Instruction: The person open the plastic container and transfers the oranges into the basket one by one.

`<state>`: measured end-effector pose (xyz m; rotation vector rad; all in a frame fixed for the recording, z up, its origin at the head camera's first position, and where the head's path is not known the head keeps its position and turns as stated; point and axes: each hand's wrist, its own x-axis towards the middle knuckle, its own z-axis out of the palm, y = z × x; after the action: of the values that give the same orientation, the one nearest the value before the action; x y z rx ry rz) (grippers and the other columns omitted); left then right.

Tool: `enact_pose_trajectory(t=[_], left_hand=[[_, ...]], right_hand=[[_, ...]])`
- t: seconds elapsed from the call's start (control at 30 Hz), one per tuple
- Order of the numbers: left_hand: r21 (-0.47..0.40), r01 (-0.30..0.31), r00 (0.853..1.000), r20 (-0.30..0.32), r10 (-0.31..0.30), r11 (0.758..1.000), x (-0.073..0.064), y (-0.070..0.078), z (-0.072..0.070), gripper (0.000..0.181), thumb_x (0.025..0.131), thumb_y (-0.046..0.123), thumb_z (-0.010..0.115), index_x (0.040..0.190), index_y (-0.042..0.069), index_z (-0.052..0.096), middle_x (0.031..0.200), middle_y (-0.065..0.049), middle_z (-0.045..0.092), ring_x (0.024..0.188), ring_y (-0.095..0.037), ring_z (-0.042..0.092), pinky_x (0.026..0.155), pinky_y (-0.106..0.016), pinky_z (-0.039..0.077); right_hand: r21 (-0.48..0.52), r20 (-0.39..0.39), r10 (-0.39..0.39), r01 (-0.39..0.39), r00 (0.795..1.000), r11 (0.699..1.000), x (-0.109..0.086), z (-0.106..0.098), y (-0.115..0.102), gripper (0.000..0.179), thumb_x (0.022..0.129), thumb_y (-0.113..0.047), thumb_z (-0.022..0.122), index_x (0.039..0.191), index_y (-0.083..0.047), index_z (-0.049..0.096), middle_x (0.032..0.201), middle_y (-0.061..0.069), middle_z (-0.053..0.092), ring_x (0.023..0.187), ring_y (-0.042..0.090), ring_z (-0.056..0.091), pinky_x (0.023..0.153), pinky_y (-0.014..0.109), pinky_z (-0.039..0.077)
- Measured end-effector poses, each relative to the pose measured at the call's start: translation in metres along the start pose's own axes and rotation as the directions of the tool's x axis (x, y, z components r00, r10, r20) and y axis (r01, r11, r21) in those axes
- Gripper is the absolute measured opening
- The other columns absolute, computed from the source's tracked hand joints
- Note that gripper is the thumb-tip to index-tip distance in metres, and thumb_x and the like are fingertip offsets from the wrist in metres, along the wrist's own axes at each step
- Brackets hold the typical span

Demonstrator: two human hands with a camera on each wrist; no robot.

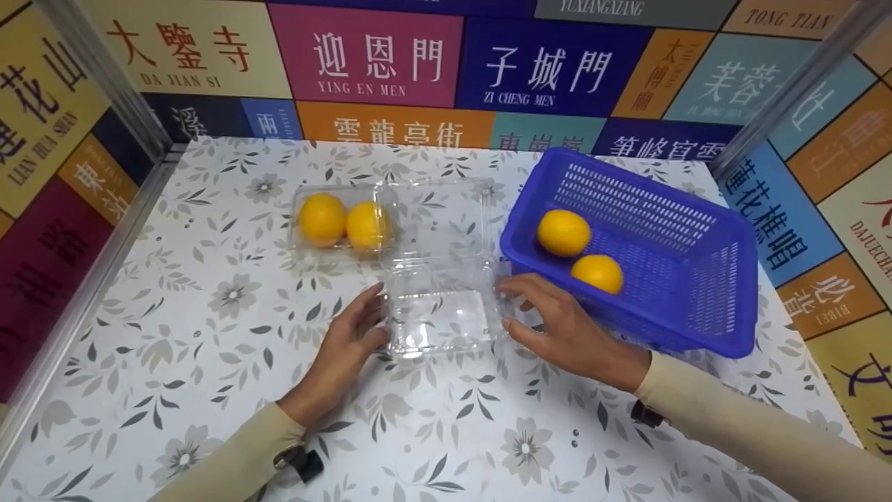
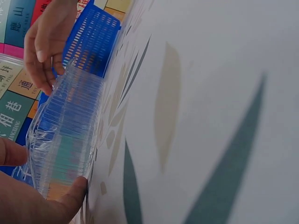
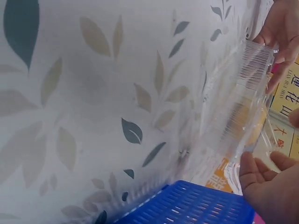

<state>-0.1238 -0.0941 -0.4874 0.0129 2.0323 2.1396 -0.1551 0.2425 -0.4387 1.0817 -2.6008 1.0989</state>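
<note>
A clear plastic clamshell box (image 1: pixel 439 321) lies on the table between both hands, its lid (image 1: pixel 439 219) folded open away from me. Fingers and thumb of my left hand (image 1: pixel 348 338) touch its left side; the left wrist view shows the thumb low against the wall. At the right side, my right hand (image 1: pixel 561 328) has its loosely bent fingertips by the rim. Two oranges (image 1: pixel 322 219) sit in another clear box (image 1: pixel 298 254) behind, to the left. Inside the blue plastic basket (image 1: pixel 721 341) at the right, two more oranges (image 1: pixel 563 232) rest near its left end.
A white tablecloth (image 1: pixel 230 296) with grey leaves and flowers covers the table. Colourful panels (image 1: pixel 366 63) with lettering stand along the back and both sides. The basket's left end is close beside the open lid and my right hand.
</note>
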Motion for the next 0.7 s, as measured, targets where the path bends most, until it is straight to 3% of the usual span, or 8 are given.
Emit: enact_pose_trajectory(t=[0.1, 0.2, 0.27, 0.53, 0.7], left_hand=[[-0.009, 0.009, 1.000, 0.003, -0.009, 1.000, 0.000, 0.000, 0.000, 0.075, 0.103, -0.004, 0.061, 0.172, 0.009, 0.035, 0.169, -0.020, 0.045, 0.156, -0.036, 0.045, 0.122, -0.041, 0.044], [-0.014, 0.012, 1.000, 0.005, -0.012, 1.000, 0.000, -0.001, 0.000, 0.076, 0.103, -0.004, 0.061, 0.172, 0.009, 0.035, 0.170, -0.020, 0.042, 0.157, -0.036, 0.044, 0.124, -0.042, 0.043], [-0.010, 0.010, 1.000, 0.005, -0.010, 1.000, 0.000, 0.000, 0.000, 0.076, 0.103, -0.004, 0.062, 0.172, 0.009, 0.035, 0.170, -0.020, 0.043, 0.157, -0.036, 0.044, 0.125, -0.045, 0.042], [-0.004, -0.010, 1.000, 0.008, 0.010, 1.000, -0.003, 0.001, 0.001, 0.075, 0.103, -0.006, 0.061, 0.172, 0.006, 0.034, 0.169, -0.023, 0.043, 0.157, -0.039, 0.044, 0.124, -0.039, 0.044], [-0.016, -0.013, 1.000, 0.008, 0.013, 1.000, -0.007, 0.001, 0.001, 0.075, 0.103, -0.006, 0.061, 0.172, 0.005, 0.034, 0.169, -0.024, 0.043, 0.157, -0.039, 0.043, 0.126, -0.042, 0.041]], right_hand=[[0.018, 0.026, 0.120, -0.120, 0.992, 0.993, -0.004, 0.004, 0.004, 0.044, 0.102, -0.005, 0.076, 0.142, 0.004, 0.062, 0.130, 0.018, 0.070, 0.106, 0.032, 0.072, 0.087, 0.048, 0.066], [0.048, 0.084, 0.244, -0.249, 0.966, 0.967, -0.007, 0.008, 0.005, 0.053, 0.106, -0.013, 0.073, 0.152, 0.005, 0.055, 0.133, 0.020, 0.070, 0.106, 0.031, 0.074, 0.091, 0.047, 0.066], [0.068, 0.119, 0.285, -0.294, 0.951, 0.953, -0.008, 0.011, 0.006, 0.060, 0.108, -0.017, 0.071, 0.158, 0.007, 0.049, 0.136, 0.022, 0.069, 0.110, 0.032, 0.074, 0.094, 0.046, 0.065], [0.124, 0.201, 0.369, -0.397, 0.907, 0.909, -0.011, 0.018, 0.006, 0.069, 0.112, -0.024, 0.065, 0.167, 0.005, 0.037, 0.136, 0.019, 0.069, 0.118, 0.031, 0.072, 0.101, 0.049, 0.062], [0.177, 0.192, 0.384, -0.416, 0.903, 0.892, -0.013, 0.022, 0.005, 0.067, 0.112, -0.021, 0.064, 0.169, 0.003, 0.037, 0.138, 0.018, 0.070, 0.120, 0.030, 0.071, 0.105, 0.049, 0.060]])
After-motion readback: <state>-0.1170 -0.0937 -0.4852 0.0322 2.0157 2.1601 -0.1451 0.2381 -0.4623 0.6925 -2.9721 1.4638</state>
